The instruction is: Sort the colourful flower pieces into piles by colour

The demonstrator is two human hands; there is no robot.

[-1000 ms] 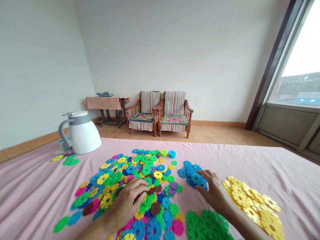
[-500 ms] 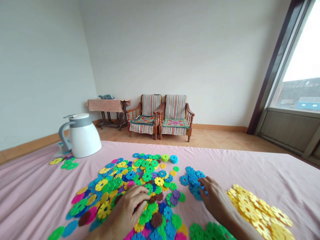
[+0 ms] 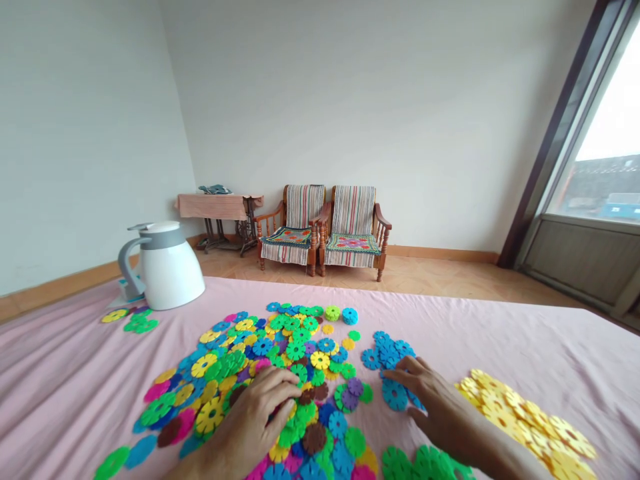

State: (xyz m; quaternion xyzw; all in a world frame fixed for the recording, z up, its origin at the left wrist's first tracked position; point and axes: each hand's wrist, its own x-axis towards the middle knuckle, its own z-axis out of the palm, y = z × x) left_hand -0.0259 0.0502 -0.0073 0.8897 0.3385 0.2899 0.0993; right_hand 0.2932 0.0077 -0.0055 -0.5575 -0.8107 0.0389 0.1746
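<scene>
Two striped wooden armchairs stand against the pale back wall; left of them a small cloth-covered table, right a bright window.

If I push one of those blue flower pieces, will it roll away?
Probably not: each blue flower piece lies flat on the pink cloth, so it should slide, maybe snagging on wrinkles. It looks thin, stiff and light. The right hand rests on the blue pile.

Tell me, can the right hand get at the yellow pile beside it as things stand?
Probably yes: the right hand rests on the blue pieces, the yellow pile lies just to its right, and only bare pink cloth shows between them.
</scene>
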